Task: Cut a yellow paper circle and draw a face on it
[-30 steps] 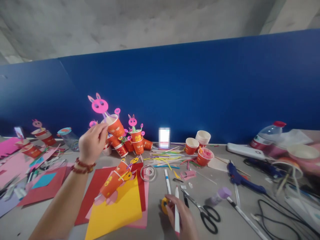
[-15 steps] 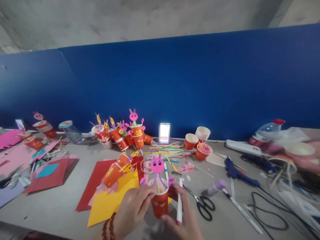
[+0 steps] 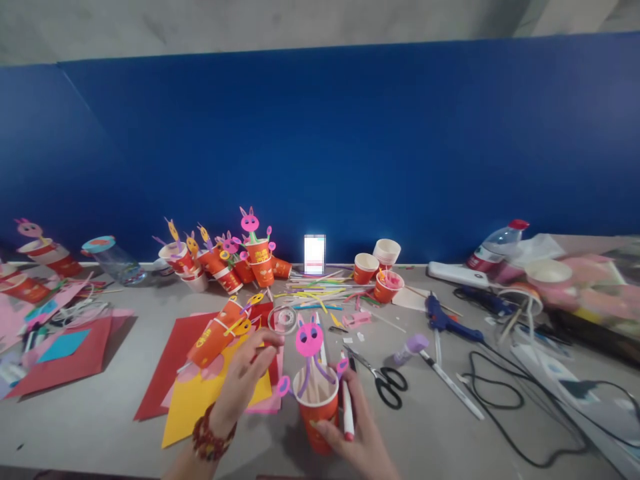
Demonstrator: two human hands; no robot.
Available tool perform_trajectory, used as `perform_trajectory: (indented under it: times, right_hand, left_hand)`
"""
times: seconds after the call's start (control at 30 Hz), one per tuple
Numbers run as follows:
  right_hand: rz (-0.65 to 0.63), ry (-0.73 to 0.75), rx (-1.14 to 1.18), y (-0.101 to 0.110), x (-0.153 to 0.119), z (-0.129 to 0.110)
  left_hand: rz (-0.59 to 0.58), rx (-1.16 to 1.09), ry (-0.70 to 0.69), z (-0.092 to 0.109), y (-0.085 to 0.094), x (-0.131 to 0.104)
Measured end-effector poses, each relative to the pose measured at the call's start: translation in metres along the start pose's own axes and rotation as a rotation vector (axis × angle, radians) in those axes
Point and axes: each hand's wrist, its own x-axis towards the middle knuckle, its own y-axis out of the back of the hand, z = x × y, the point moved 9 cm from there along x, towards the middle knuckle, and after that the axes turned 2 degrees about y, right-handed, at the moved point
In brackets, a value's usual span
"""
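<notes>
A red paper cup (image 3: pixel 320 415) with a pink bunny face (image 3: pixel 309 339) on purple pipe-cleaner arms stands near the table's front edge. My right hand (image 3: pixel 357 427) is wrapped round the cup's right side, and a white marker with a red end (image 3: pixel 347 407) lies between its fingers. My left hand (image 3: pixel 245 373) is off the cup, to its left, over the yellow paper (image 3: pixel 193 417), with fingers apart and holding nothing. Behind it, a decorated red cup (image 3: pixel 213 343) lies tipped on the papers. Black-handled scissors (image 3: pixel 389 385) lie to the right of my right hand.
Several decorated cups (image 3: pixel 261 263) stand at the back left. Pipe cleaners (image 3: pixel 320 293) and a lit phone (image 3: pixel 315 255) are at the back middle. A clear tape roll (image 3: pixel 283 320) lies behind my left hand. On the right are a blue glue gun (image 3: pixel 450 323), a purple-capped glue stick (image 3: pixel 413 348) and black cables.
My left hand has let go of the cup and moved left and up. The view has shifted to the right. The cup stays in my right hand, now nearer the front edge.
</notes>
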Motion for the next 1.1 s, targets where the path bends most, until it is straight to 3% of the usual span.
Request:
perform_trajectory:
  times: [0.1,0.27,0.47,0.57,0.77,0.9,1.1]
  right_hand:
    - [-0.121,0.052,0.019,-0.015,-0.001,-0.006]
    - [-0.157,0.105,-0.052,-0.013,0.001,-0.008]
    - [0.040,0.151,-0.133,0.027,0.020,-0.011]
    - [0.075,0.184,-0.100,0.034,0.033,-0.023]
    - [0.066,0.287,-0.135,0.019,0.056,-0.057]
    - [0.067,0.137,0.027,0.002,0.066,-0.036]
    - [0.053,0.228,-0.028,-0.013,0.069,-0.025]
  left_hand:
    - [-0.165,0.022,0.067,-0.005,-0.024,0.012]
    - [-0.235,-0.098,0.179,-0.029,-0.047,0.017]
    - [-0.315,-0.176,0.300,-0.070,-0.062,0.020]
    - [-0.370,-0.203,0.338,-0.083,-0.070,0.020]
    - [-0.426,-0.244,0.376,-0.101,-0.081,0.017]
    - [-0.457,-0.243,0.365,-0.104,-0.084,0.017]
    - [-0.461,-0.220,0.266,-0.096,-0.083,0.023]
